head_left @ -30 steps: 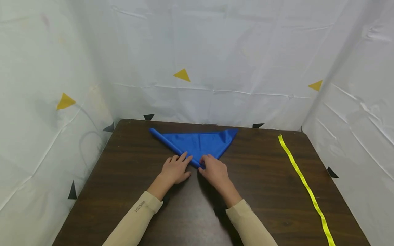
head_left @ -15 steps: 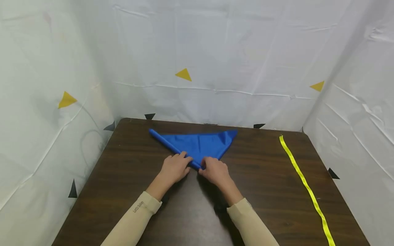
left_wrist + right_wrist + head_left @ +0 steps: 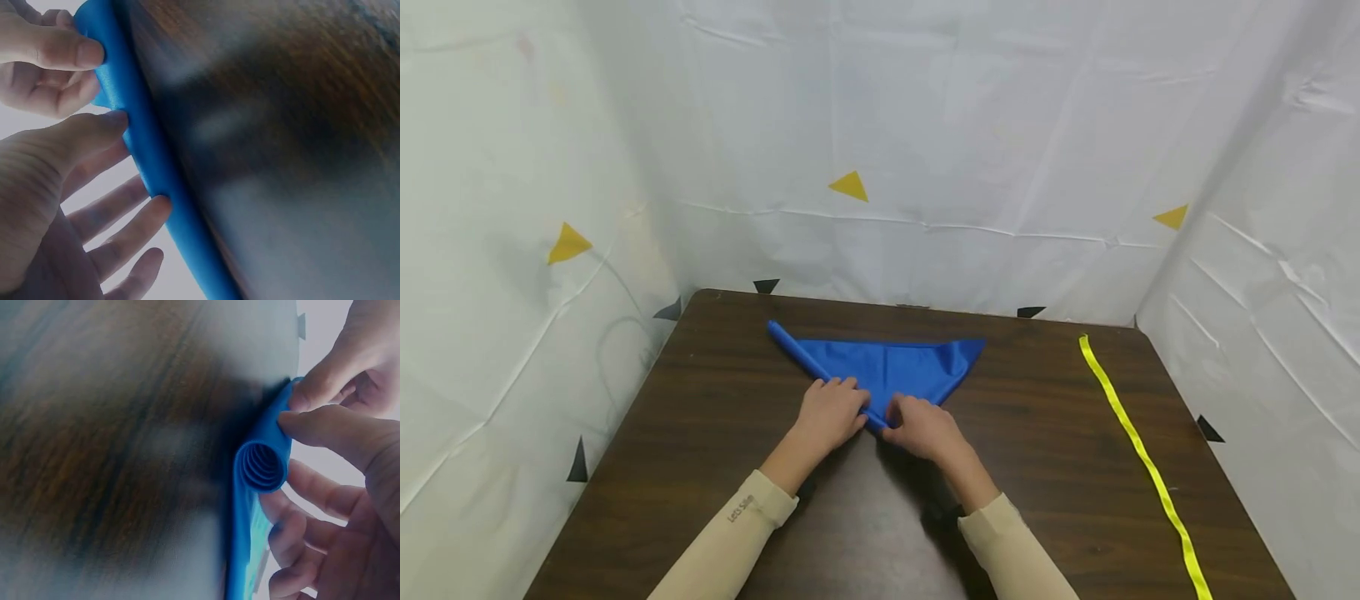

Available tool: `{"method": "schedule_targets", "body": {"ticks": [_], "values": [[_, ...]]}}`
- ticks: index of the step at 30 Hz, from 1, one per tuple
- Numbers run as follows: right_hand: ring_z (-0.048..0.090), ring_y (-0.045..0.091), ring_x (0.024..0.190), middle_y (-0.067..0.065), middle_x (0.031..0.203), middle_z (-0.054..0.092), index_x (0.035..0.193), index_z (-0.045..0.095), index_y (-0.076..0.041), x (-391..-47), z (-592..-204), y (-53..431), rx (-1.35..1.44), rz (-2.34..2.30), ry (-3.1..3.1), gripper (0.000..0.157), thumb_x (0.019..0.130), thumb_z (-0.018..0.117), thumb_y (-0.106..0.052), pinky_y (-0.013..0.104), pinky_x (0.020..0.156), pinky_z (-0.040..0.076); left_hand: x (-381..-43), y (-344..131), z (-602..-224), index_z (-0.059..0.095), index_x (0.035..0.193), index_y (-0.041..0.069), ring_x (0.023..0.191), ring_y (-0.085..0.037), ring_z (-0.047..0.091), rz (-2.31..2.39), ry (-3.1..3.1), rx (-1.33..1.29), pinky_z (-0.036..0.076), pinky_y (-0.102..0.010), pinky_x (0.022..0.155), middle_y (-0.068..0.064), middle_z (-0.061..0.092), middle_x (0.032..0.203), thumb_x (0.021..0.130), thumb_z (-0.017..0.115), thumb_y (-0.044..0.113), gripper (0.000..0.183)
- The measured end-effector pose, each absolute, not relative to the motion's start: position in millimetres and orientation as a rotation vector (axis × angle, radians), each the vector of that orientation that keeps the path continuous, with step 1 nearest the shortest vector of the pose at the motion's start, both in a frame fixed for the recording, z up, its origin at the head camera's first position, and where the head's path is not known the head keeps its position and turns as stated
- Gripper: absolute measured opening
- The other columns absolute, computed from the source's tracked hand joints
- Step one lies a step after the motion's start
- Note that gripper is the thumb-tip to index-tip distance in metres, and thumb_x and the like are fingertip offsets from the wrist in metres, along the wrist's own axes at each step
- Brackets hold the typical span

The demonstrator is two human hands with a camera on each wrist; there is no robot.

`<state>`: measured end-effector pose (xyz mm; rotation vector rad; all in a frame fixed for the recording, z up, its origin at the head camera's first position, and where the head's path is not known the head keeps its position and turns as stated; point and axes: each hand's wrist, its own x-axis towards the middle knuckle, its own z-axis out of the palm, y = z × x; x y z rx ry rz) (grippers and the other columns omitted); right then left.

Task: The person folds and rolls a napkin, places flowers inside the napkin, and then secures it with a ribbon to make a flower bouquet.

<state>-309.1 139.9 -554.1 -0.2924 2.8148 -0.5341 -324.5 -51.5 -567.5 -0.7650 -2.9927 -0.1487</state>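
A blue cloth [image 3: 887,365] lies on the brown table, its left edge wound into a slanting tube [image 3: 793,343] and the rest a flat triangle. My left hand [image 3: 827,414] grips the tube partway along, thumb on the near side and fingers over the far side. At the near end, my right hand [image 3: 928,429] pinches the tube between thumb and curled fingers. Its open end [image 3: 262,467] shows several spiral layers in the right wrist view. In the left wrist view, the left thumb [image 3: 94,134] presses the rolled cloth [image 3: 150,150], with the right hand close by.
A long yellow ribbon [image 3: 1135,437] lies along the right side of the table [image 3: 662,467]. White sheeting [image 3: 970,125] with yellow and black triangular markers surrounds the table at the back and both sides.
The blue cloth has shifted slightly toward me, and both hands have come along with it. My left fingers, more spread before, have drawn in closer around the tube.
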Motion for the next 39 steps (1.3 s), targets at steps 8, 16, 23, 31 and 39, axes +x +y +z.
{"method": "schedule_targets", "body": {"ticks": [8,16,23,31,39], "values": [[0.060,0.018,0.080,-0.001,0.092,0.063,0.098,0.066,-0.017,-307.3,-562.8,135.5,-0.322,-0.442,2.920,0.030,0.091,0.087,-0.038,0.045,0.071,0.053,-325.6,-48.2,-568.2,0.079,0.115,0.027,0.117,-0.027,0.067,-0.157,-2.981,-0.731,0.051,-0.049,0.099,0.000,0.075,0.118,0.101,0.077,0.041,0.020],[0.061,0.020,0.078,0.001,0.099,0.060,0.098,0.070,-0.016,-307.6,-566.2,132.4,-0.275,-0.384,2.937,0.030,0.090,0.084,-0.041,0.044,0.069,0.055,-326.6,-47.3,-572.6,0.077,0.124,0.025,0.126,-0.028,0.063,-0.197,-2.970,-0.697,0.046,-0.053,0.112,-0.002,0.071,0.127,0.104,0.071,0.043,0.027],[0.061,0.022,0.079,0.003,0.101,0.062,0.101,0.075,-0.014,-309.2,-556.7,136.6,-0.240,-0.403,2.915,0.028,0.093,0.081,-0.040,0.045,0.071,0.056,-323.7,-43.6,-563.4,0.076,0.121,0.023,0.115,-0.027,0.065,-0.230,-2.940,-0.733,0.053,-0.049,0.095,-0.004,0.069,0.118,0.101,0.076,0.039,0.025],[0.063,0.021,0.085,0.002,0.105,0.065,0.105,0.078,-0.016,-312.1,-554.0,142.1,-0.184,-0.432,2.891,0.025,0.097,0.076,-0.040,0.048,0.074,0.056,-323.9,-39.4,-565.9,0.075,0.131,0.022,0.115,-0.026,0.067,-0.228,-2.981,-0.769,0.057,-0.047,0.096,-0.005,0.068,0.124,0.106,0.068,0.044,0.034],[0.063,0.019,0.081,-0.001,0.097,0.064,0.108,0.072,-0.019,-310.0,-559.4,142.8,-0.247,-0.502,3.008,0.019,0.096,0.080,-0.033,0.042,0.066,0.053,-325.6,-38.7,-569.5,0.075,0.131,0.019,0.118,-0.026,0.070,-0.233,-2.953,-0.788,0.058,-0.047,0.097,-0.004,0.074,0.126,0.106,0.068,0.042,0.035]]}}
